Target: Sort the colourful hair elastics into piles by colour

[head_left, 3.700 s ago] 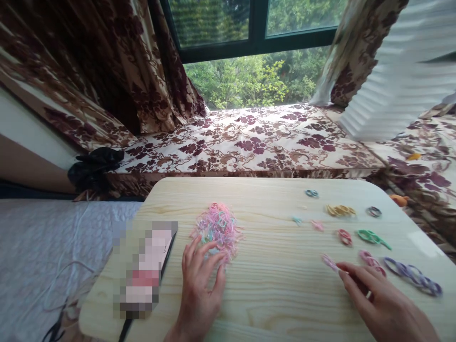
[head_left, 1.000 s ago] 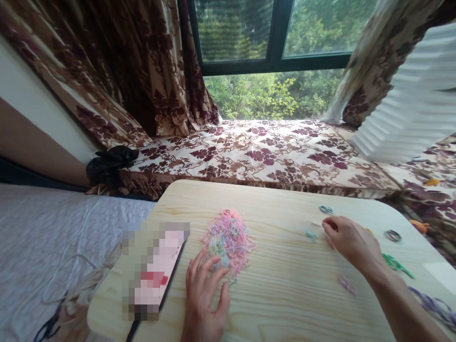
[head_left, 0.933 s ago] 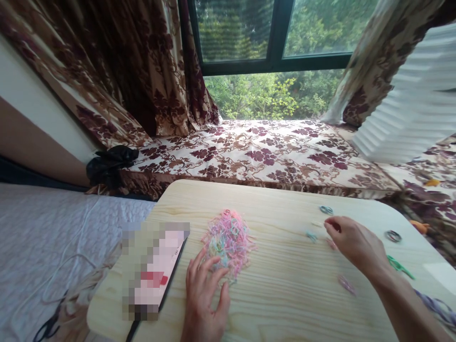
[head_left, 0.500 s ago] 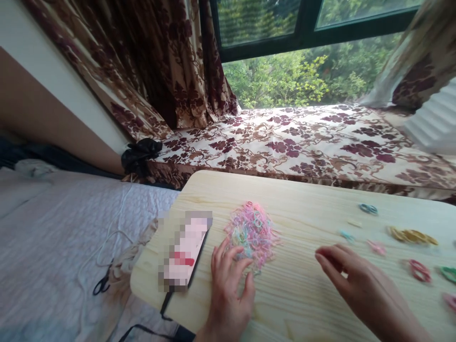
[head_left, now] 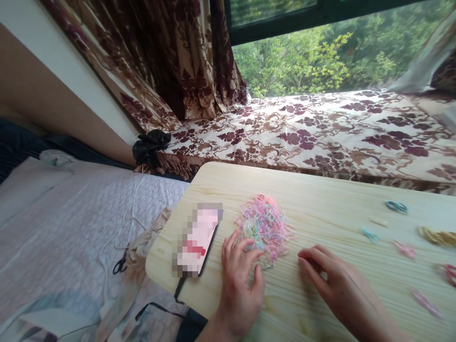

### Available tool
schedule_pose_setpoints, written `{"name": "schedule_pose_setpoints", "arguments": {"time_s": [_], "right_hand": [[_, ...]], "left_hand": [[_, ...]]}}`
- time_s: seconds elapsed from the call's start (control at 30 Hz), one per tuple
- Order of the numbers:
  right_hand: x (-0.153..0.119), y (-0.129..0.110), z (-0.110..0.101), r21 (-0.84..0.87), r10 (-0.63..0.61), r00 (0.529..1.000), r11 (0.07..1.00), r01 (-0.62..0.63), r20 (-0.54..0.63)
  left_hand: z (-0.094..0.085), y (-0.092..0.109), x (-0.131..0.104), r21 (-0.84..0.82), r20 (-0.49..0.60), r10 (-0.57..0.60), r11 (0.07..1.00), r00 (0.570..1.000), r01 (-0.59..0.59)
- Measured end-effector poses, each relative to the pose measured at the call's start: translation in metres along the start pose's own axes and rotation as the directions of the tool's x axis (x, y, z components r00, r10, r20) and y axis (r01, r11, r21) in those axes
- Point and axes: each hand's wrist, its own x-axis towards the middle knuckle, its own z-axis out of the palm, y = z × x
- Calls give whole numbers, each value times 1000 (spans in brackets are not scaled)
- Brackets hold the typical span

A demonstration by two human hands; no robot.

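Note:
A pile of small rubber bands (head_left: 263, 228), mostly pink with some mint and pale yellow ones, lies on a light wooden table (head_left: 320, 194). My left hand (head_left: 242, 270) rests at its near left edge, fingers spread and curved, fingertips at the bands. To the right of the pile is my right hand (head_left: 331, 278), thumb and forefinger pinched together. Whatever is between those fingertips, if anything, is too small to make out. Sorted groups lie farther right: blue bands (head_left: 396, 206), teal bands (head_left: 370, 235), pink bands (head_left: 404, 248) and light pink bands (head_left: 426, 302).
A phone-like object (head_left: 197, 242), partly pixelated, lies left of the pile with a black strap (head_left: 180, 289). Yellow bands (head_left: 438, 236) and red bands (head_left: 451, 273) sit at the right. Beyond the table is a floral-covered window seat (head_left: 302, 137); a bed (head_left: 81, 204) is at left.
My right hand has moved left toward the pile, uncovering the light pink bands. My left hand stays at the pile. The view has shifted, so the table appears farther right.

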Motion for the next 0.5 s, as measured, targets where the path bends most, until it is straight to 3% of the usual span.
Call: {"name": "schedule_pose_setpoints", "arguments": {"time_s": [0.27,0.5], "right_hand": [[-9,-14,23,54,-121,983,992,114,140],[-8,-22,25,-67,-167,968,981,182,185]], "left_hand": [[-2,-2,4,-57,-16,-42,998,999,41],[-2,-2,2,-83,1,-58,995,998,58]]}}
